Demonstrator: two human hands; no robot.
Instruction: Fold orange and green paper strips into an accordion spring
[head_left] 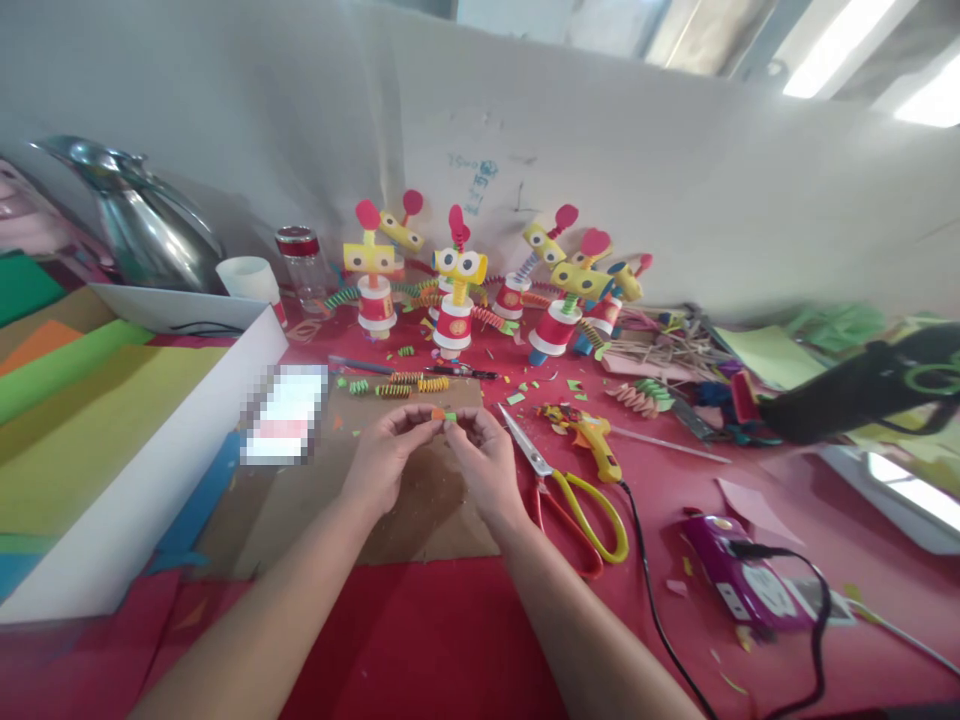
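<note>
Between my two hands is a small folded paper strip [443,415], orange on the left and green on the right. My left hand [390,450] pinches the orange end, while my right hand [484,455] pinches the green end. Both are held above a brown cardboard sheet [420,525]. Just beyond my fingers lie several short folded paper springs [433,384] in yellow, orange and green. Scissors [559,480] with red and yellow handles rest to the right of my right hand, with their blades pointing away from me.
Paper-cup figures [454,325] stand along the wall. A yellow glue gun [598,447] lies right of the scissors, its black cord running forward. A purple power device [739,575] sits farther right. At left are a white box [187,450] with coloured paper and a metal jug [142,220].
</note>
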